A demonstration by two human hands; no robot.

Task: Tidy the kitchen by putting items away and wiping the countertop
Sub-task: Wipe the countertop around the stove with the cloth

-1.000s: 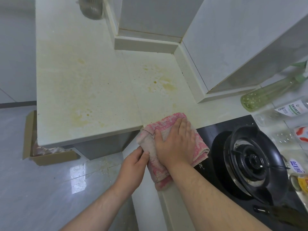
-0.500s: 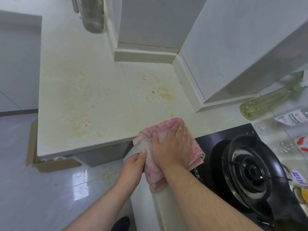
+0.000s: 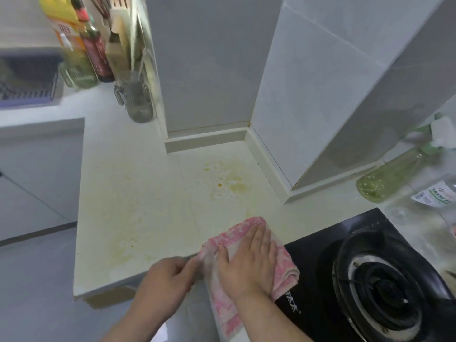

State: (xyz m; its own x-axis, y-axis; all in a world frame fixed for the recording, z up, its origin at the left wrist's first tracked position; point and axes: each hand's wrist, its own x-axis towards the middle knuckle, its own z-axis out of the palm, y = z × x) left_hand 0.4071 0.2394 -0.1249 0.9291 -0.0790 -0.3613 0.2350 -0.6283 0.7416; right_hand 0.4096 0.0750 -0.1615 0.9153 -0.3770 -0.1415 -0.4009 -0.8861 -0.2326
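A pink and white cloth (image 3: 237, 233) lies over the front edge of the cream countertop (image 3: 138, 198), next to the black gas hob. My right hand (image 3: 249, 262) presses flat on top of the cloth. My left hand (image 3: 167, 280) pinches the cloth's left edge at the counter's rim. Part of the cloth hangs down over the front. Yellow-brown stains (image 3: 229, 183) spread over the counter beyond the cloth, and fainter ones lie on the left half.
A black hob with a round burner (image 3: 380, 285) is at the right. Behind it lie a green spray bottle (image 3: 392, 178) and a labelled bottle (image 3: 436, 193). A glass jug (image 3: 138, 102), sauce bottles (image 3: 96, 53) and a dish rack (image 3: 27, 82) stand at the far left.
The view has tilted up, bringing the bottles and dish rack into sight. My left hand has risen to the counter's edge and closed on the cloth's left side. My right hand stays on the cloth.
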